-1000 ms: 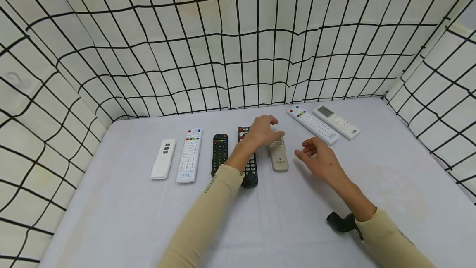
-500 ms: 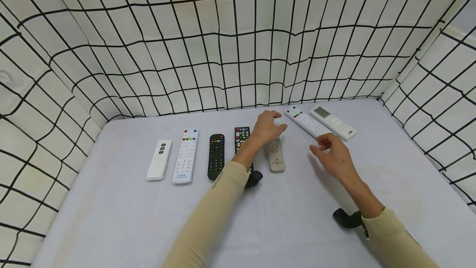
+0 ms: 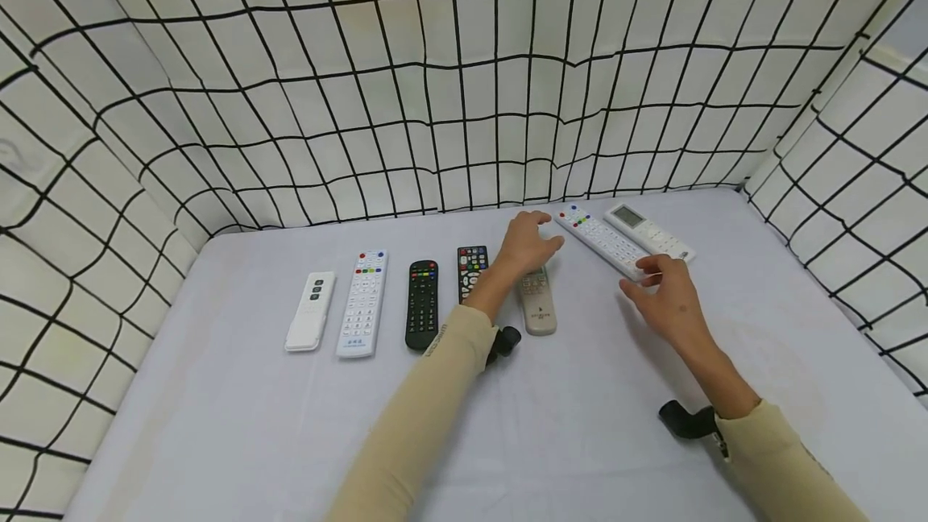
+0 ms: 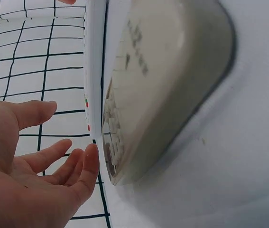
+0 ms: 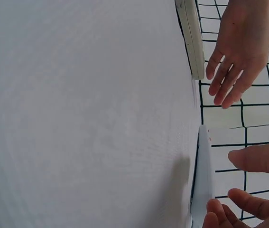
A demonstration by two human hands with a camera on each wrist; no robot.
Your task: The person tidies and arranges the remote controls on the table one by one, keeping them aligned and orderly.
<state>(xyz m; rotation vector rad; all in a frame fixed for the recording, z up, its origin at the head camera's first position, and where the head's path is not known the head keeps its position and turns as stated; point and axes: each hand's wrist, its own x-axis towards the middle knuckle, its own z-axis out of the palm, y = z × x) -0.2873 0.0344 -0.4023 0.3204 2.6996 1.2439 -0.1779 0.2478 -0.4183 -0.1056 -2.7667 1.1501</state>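
Observation:
My left hand (image 3: 525, 246) hovers over the far end of a beige remote control (image 3: 538, 308), fingers loosely bent and holding nothing; part of that remote is hidden under it. In the left wrist view the beige remote (image 4: 158, 71) lies close to the camera, beside the spread fingers (image 4: 84, 180). At the near end of a slanted white remote with coloured buttons (image 3: 602, 240) is my right hand (image 3: 667, 296), thumb and fingers apart. The right wrist view has its fingertips right by the edge of the white remote (image 5: 203, 175). A white air-conditioner remote with a screen (image 3: 648, 230) lies alongside.
Left of my left arm lie a black remote (image 3: 422, 304), a white remote with coloured buttons (image 3: 362, 304) and a small white three-button remote (image 3: 310, 311). Another black remote (image 3: 473, 268) is partly under my left forearm. Grid-patterned cloth walls (image 3: 464, 87) enclose the white table (image 3: 239, 425).
My right hand has moved right and slightly away from me, from beside the beige remote to the slanted white remote's near end. My left hand has shifted slightly right over the beige remote.

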